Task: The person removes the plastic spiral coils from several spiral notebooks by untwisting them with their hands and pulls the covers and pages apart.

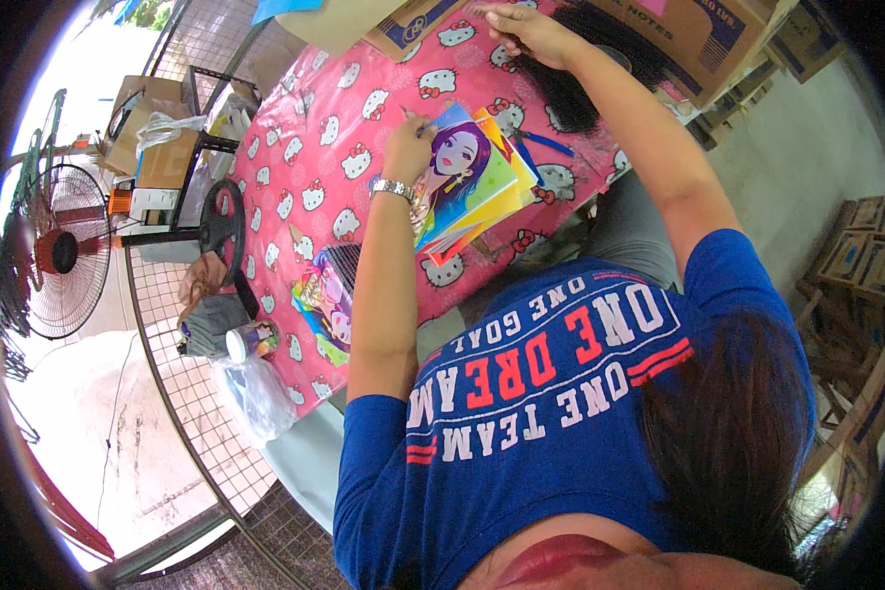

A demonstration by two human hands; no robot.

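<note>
My left hand (pixel 410 147), a metal watch on its wrist, has its fingers curled at the far left edge of a stack of colourful notebooks (pixel 482 187). The top cover shows a drawn figure with long dark hair; yellow and orange covers fan out beneath. My right hand (pixel 526 34) reaches to the table's far side, fingers stretched out, beside a heap of black coiled or bristly strands (pixel 565 93). Nothing shows clearly in it. Blue-handled pliers or a similar tool (pixel 541 147) lie right of the stack. More notebooks (pixel 326 305) lie left of my left forearm.
A pink cloth with cartoon cat heads covers the table (pixel 310 167). Cardboard boxes (pixel 693 39) stand at the far right, and another carton (pixel 403 29) at the far edge. On the left are a fan (pixel 64 251), a white-lidded jar (pixel 238 344) and a clear plastic bag (pixel 261 398).
</note>
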